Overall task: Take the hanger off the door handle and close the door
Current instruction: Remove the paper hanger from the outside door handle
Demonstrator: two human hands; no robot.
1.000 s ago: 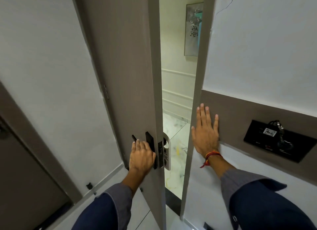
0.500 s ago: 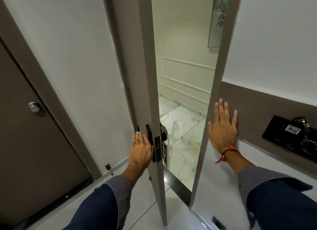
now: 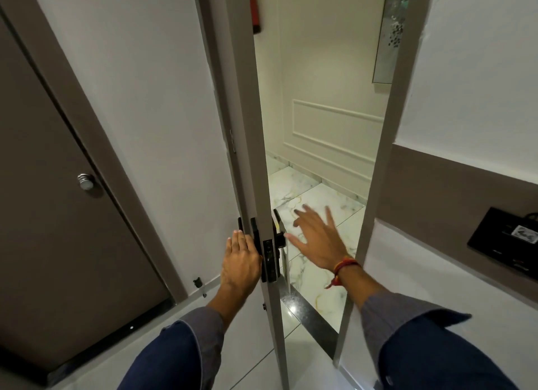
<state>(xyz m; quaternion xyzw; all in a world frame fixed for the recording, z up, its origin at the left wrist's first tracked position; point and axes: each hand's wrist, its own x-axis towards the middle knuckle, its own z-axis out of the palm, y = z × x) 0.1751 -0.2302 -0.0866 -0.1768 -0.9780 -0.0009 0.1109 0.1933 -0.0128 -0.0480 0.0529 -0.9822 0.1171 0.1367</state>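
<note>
Beside right hand (image 3: 316,239), hanger (image 3: 283,244) on handle (image 3: 279,238)

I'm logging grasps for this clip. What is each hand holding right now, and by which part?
The left hand grips the door's inner handle on its lever. The right hand holds nothing, open-fingered near the hanger on the outer handle.
</note>
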